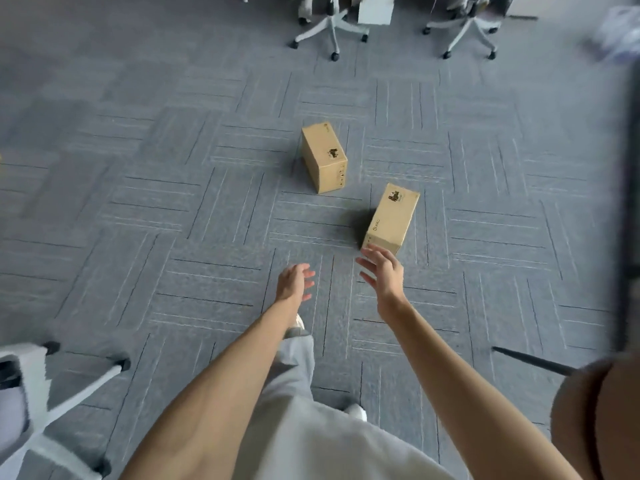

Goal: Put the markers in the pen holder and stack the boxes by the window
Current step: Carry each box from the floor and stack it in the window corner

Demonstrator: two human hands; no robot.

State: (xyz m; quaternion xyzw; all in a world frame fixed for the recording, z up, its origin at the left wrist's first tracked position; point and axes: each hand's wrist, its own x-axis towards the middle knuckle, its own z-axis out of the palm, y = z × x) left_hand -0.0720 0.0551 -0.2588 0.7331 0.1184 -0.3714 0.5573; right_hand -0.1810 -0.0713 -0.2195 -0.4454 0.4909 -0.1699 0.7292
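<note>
Two cardboard boxes sit on the grey carpet [173, 202], a little apart: the nearer box [391, 218] just ahead of my right hand [382, 271], the farther box [323, 156] beyond it to the left. My right hand is spread, fingers loose, its fingertips at the nearer box's closest end; with the blur I can't tell if they touch. My left hand [294, 282] hangs alongside, released, holding nothing. Office chair bases [330, 27] stand at the far edge, and another white chair [52, 393] is near my left.
</note>
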